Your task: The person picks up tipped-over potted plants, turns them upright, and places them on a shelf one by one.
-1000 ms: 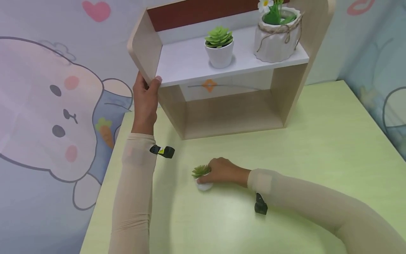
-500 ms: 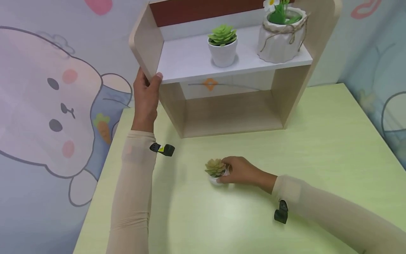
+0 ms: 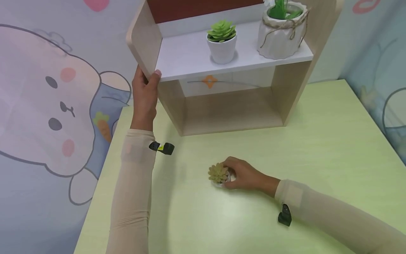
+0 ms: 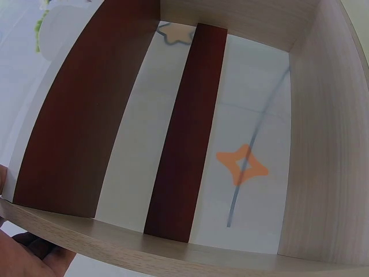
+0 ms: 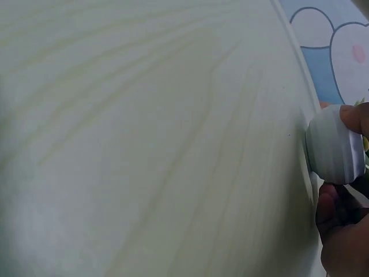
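Observation:
My left hand (image 3: 144,95) grips the left side panel of a small wooden shelf unit (image 3: 233,109), its thumb at the front edge of the white board and its other fingers hidden behind the panel. In front of the unit, my right hand (image 3: 245,174) holds a small potted succulent (image 3: 218,173) by its white pot, at or just above the table. The right wrist view shows the ribbed white pot (image 5: 334,144) between thumb and fingers. On the white board stand another green succulent (image 3: 222,42) in a white pot and a larger white pot (image 3: 279,38) tied with twine.
The pale green table (image 3: 333,141) reaches to the wall behind and ends at a right edge. Dark red slats (image 4: 184,138) cross the back of the unit. A wall covering with a cartoon rabbit (image 3: 47,98) hangs at the left.
My right hand has moved to the right with the succulent, whose leaves now face more toward the head camera. My left hand keeps its hold on the shelf unit.

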Available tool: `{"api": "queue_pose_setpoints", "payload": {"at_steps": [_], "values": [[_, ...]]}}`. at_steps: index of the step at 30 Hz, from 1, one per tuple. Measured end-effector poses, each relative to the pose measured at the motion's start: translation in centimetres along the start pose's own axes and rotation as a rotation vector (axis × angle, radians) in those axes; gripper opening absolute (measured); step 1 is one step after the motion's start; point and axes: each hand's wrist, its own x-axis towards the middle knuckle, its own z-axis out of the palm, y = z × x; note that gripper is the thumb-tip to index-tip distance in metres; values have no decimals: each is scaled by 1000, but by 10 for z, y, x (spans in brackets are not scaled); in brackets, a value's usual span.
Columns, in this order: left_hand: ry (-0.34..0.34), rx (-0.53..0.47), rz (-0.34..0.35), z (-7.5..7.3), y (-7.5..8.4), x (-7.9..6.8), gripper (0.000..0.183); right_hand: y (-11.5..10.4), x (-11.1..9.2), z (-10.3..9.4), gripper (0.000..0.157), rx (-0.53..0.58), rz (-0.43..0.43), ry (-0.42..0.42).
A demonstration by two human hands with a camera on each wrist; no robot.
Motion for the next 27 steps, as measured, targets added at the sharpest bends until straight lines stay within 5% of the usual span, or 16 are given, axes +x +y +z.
{"api": "queue_pose_setpoints", "payload": {"at_steps": [6,13,27], "values": [[-2,-11,-2,0,0,1,45,3,-1,1,54,-30,-41,5],[0,-22,0,-1,2,0,44,-5,-5,1,96,37,36,-35],[0,-53,4,-2,3,0,43,-8,0,3,57,44,25,2]]}}
